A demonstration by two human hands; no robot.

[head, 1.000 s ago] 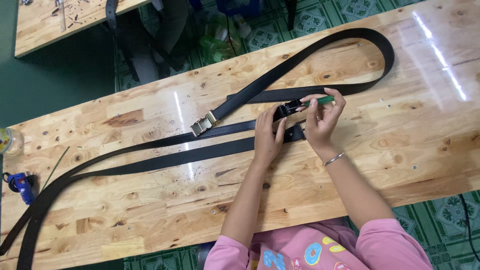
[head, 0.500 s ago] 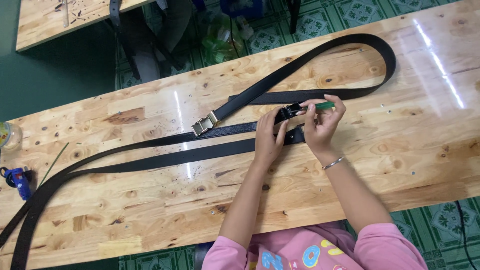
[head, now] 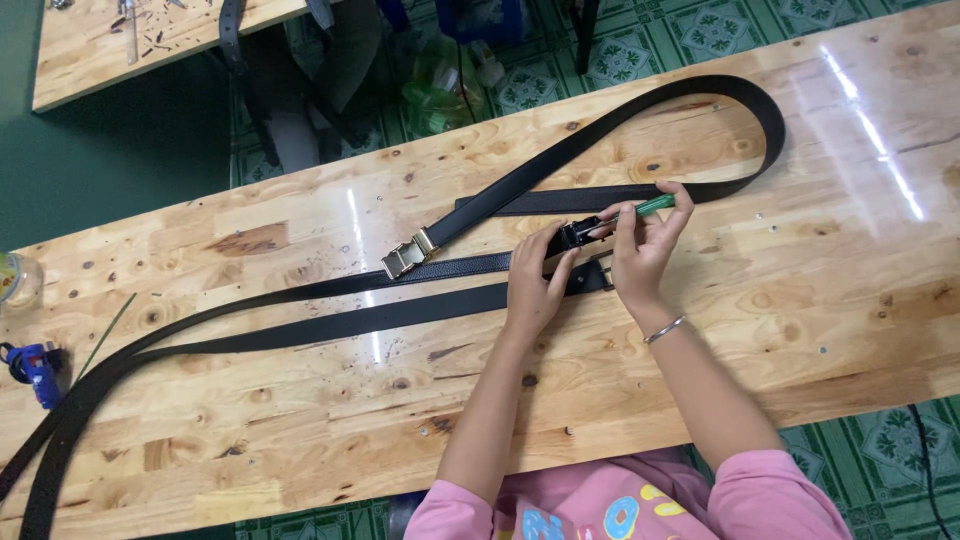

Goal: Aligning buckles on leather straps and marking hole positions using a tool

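My right hand [head: 645, 240] pinches a small green-handled screwdriver [head: 650, 206], its tip at a black belt buckle [head: 578, 234]. My left hand [head: 535, 285] presses flat on the black belt strap [head: 330, 325] right beside that buckle. A second black belt [head: 600, 130] loops across the far part of the wooden table [head: 300, 430] and ends in a gold and silver buckle [head: 405, 256] to the left of my hands.
The belt straps trail off the table's left front corner. A blue tool [head: 35, 365] and a clear jar [head: 15, 280] sit at the left edge. Another wooden bench [head: 150, 45] stands behind, across a green tiled floor.
Both hands stay on the black buckle; the screwdriver has shifted only slightly. The view has drifted a little.
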